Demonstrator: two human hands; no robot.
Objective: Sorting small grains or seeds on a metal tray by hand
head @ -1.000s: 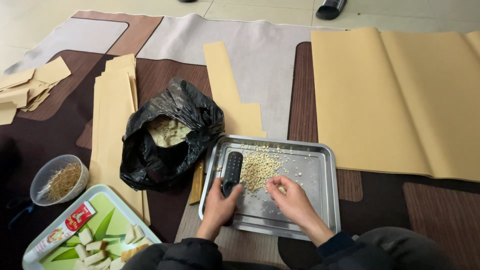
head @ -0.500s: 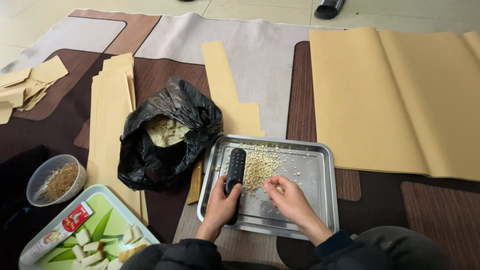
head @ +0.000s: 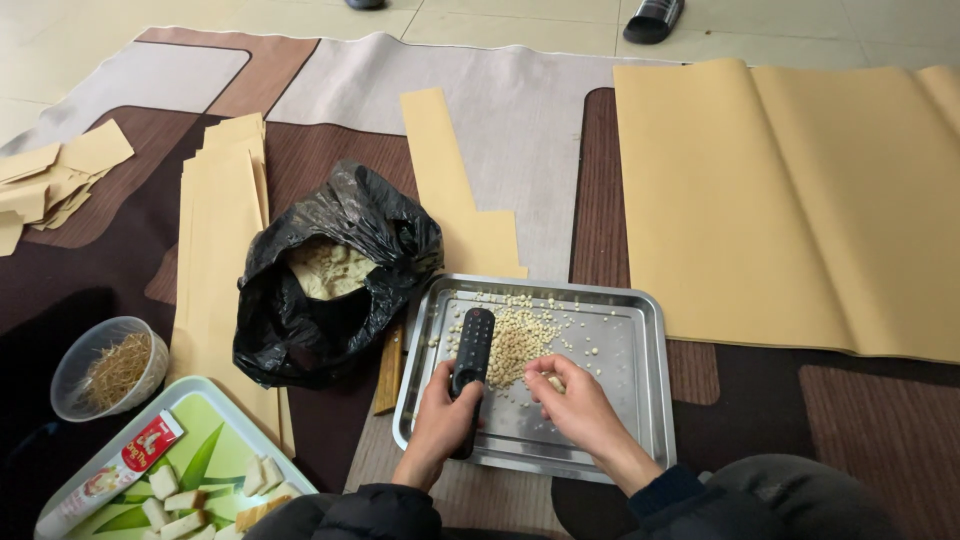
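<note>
A steel tray (head: 640, 400) lies on the rug in front of me with a heap of small pale pellets (head: 515, 342) in its middle. My left hand (head: 440, 420) grips a long black remote-shaped block (head: 472, 355) that stands on the tray at the heap's left edge. My right hand (head: 572, 400) rests on the tray to the right of the block, fingers pinched on a few pellets at the heap's near edge.
An open black plastic bag (head: 335, 285) holding pale material sits left of the tray. Stacks of tan paper strips (head: 215, 240) and large tan sheets (head: 790, 200) lie on the rug. A bowl of straw-like fibres (head: 108, 365) and a green tray with white cubes (head: 190, 480) are at lower left.
My right hand has stayed at the heap's near edge, fingers closing on pellets. The left hand keeps its hold on the black block. The view shifted slightly.
</note>
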